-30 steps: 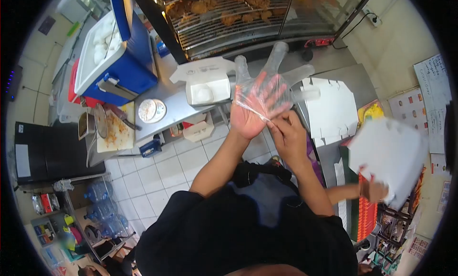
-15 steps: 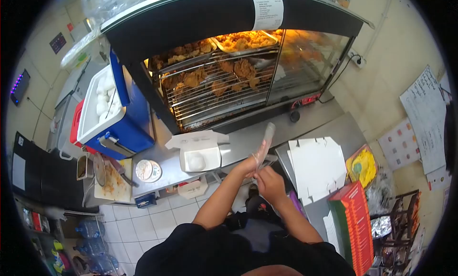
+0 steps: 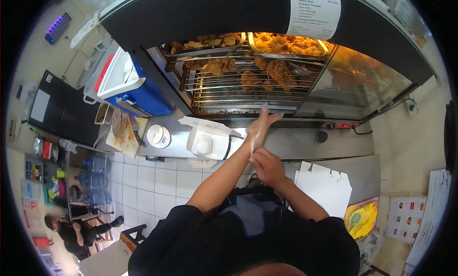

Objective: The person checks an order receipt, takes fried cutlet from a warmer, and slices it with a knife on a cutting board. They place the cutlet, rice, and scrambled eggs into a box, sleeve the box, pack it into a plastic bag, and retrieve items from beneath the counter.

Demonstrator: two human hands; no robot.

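Observation:
A clear plastic glove point(image 3: 258, 137) covers my left hand point(image 3: 260, 128), whose fingers stretch out in front of the food warmer point(image 3: 229, 117). My right hand point(image 3: 268, 167) is closed at the left wrist, pinching the glove's cuff. To the left of the gloved hand, an open white takeaway box point(image 3: 220, 147) stands on the steel counter and has a rounded white item point(image 3: 203, 145) inside. Behind the glass and open side of the warmer, pieces of fried chicken point(image 3: 279, 72) lie on a wire rack, with a full tray point(image 3: 288, 45) above.
A round white scale point(image 3: 158, 136) and a stained cutting board point(image 3: 123, 138) sit left on the counter, below a blue cooler box point(image 3: 143, 96). Flat white cartons point(image 3: 325, 188) and a tray of yellow food point(image 3: 361, 218) are at right. A person point(image 3: 76, 235) sits far left.
My view has shifted closer to the warmer and toward the left. The left hand's gloved fingers have spread apart, while the right hand keeps its grip at the cuff.

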